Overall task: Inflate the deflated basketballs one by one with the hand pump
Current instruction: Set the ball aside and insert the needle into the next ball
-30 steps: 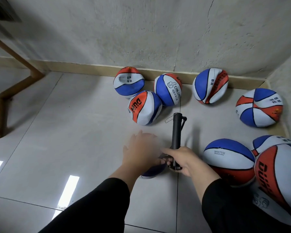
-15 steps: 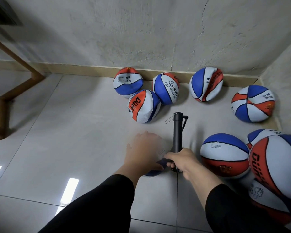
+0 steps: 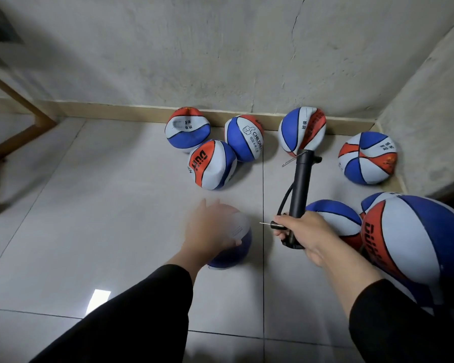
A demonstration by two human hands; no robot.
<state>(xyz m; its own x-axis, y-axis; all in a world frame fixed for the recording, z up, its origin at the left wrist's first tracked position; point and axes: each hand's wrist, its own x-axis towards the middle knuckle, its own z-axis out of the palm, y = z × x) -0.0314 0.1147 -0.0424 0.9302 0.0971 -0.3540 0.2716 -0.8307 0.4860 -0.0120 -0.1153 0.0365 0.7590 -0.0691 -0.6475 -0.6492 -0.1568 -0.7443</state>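
Left hand spread over basketball; right hand grips pump, needle just beside ball.

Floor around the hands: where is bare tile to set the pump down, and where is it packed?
Bare tile lies left of the left hand, out to the wooden frame, and near the sleeves. A narrow strip runs between the ball under that hand and the right hand holding the pump. Balls crowd the right corner and the skirting.

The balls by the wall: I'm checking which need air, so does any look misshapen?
Yes. The ball at the skirting is caved in on top, and the one marked DUH looks flattened and dented.
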